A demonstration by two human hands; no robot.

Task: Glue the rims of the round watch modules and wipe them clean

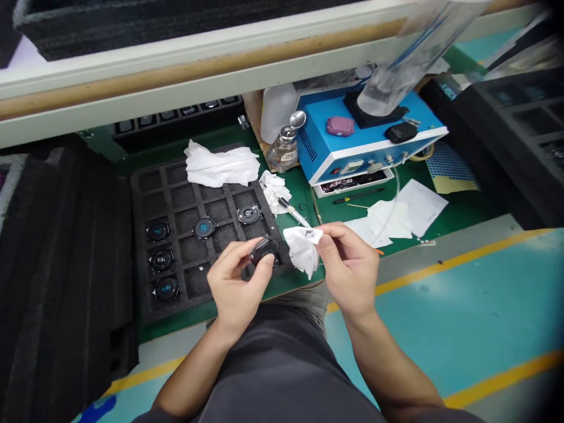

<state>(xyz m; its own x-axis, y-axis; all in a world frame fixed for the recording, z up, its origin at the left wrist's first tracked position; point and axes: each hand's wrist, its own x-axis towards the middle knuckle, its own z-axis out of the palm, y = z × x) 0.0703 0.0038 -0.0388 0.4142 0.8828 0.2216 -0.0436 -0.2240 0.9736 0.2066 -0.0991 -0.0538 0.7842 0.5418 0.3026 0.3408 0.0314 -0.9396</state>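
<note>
Between thumb and fingers, my left hand (238, 285) grips a black round watch case (263, 251) without a strap, tilted on its side. Pinched in my right hand (348, 264) is a crumpled white wipe (303, 249) with dark smudges near the fingertips. The wipe hangs just right of the watch case, apart from it. Below my left hand lies a black foam tray (189, 258) with square pockets. Several round watch cases sit in it, among them one (204, 227) in the middle and one (248, 214) at the right.
A folded white cloth (222, 165) covers the tray's back pockets. Behind stand a glass dispenser bottle (284, 150) and a blue machine (326, 123) bearing a clear cylinder (381, 88). A white marker pen (294, 212) lies near my right hand. Stacked black foam (66, 282) rises at left; a shelf beam (185, 73) crosses above.
</note>
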